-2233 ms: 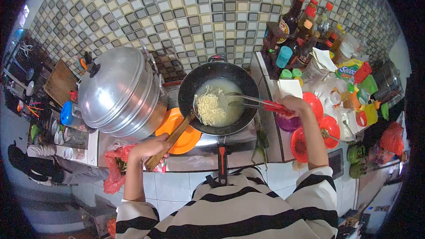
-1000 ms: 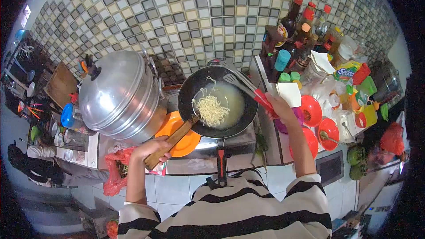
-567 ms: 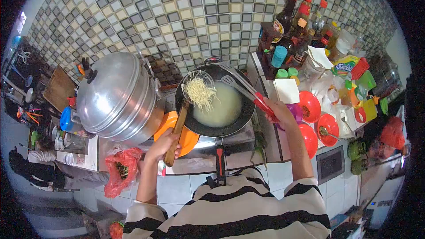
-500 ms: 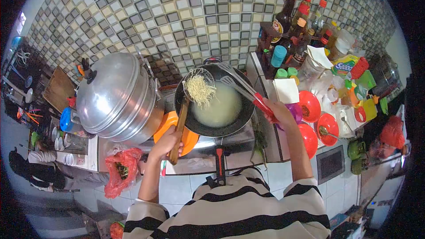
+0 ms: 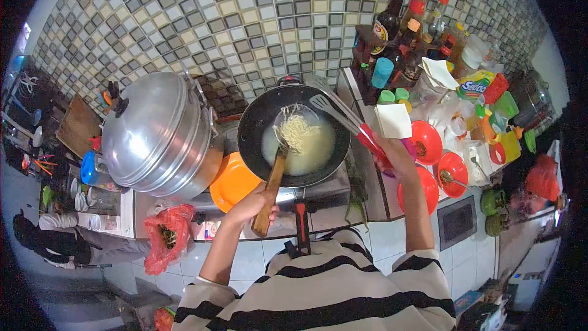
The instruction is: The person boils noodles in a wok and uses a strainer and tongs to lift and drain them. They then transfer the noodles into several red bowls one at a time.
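Head view. Left hand [image 5: 254, 206] wrapped around wooden handle of strainer ladle [image 5: 294, 129]; long axis ran from near-left to far-right, noodles [image 5: 298, 132] in basket over wok [image 5: 294, 136]. Right hand [image 5: 392, 154] closed on red-handled tongs [image 5: 343, 117], tips parted over far rim.

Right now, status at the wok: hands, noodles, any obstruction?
Left hand grips strainer handle; noodles lifted over wok. Right hand holds tongs raised above rim. Steamer pot close beside wok.
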The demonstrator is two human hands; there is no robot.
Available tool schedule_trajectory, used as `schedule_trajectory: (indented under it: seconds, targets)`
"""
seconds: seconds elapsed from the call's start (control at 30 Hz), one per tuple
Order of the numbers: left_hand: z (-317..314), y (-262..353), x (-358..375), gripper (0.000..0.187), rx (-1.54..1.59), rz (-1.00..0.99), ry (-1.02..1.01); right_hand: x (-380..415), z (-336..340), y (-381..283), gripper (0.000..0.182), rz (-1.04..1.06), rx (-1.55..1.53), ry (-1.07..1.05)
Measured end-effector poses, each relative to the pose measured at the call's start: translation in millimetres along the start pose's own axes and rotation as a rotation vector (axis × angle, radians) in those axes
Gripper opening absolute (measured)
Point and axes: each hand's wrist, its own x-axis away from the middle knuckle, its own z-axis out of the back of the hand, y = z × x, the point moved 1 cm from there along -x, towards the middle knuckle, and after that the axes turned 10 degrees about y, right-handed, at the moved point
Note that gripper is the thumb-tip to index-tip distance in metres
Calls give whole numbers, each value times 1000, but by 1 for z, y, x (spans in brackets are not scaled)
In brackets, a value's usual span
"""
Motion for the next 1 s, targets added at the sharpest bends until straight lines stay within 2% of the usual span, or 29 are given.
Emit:
schedule_trajectory:
  seconds: [0.2,0.33,0.4,0.53,0.6,0.73,0.8,0.93,1.0]
  targets:
    - [-17,-7,14,23,386,144,-218,0,3,-3,44,10,-37,-6]
    - [-16,-12,9,19,482,159,-315,6,0,-14,43,-2,-39,-26]
    - [-13,-14,2,13,757,308,-449,9,0,-17,42,12,-52,-28]
    - [-14,-22,-2,16,825,301,-500,17,-1,-24,42,49,-35,-5]
    - [-12,-27,-3,14,992,334,-543,17,0,-24,42,68,-33,-3]
    - [-9,-23,2,13,870,244,-548,18,5,-19,42,62,6,10]
    - [-7,-16,8,12,700,146,-458,24,5,-14,42,35,8,8]
    - [-6,-3,17,14,646,92,-328,51,-1,2,42,-115,-112,13]
    - [-5,1,18,16,575,-22,-217,62,-4,18,42,-164,-128,-6]
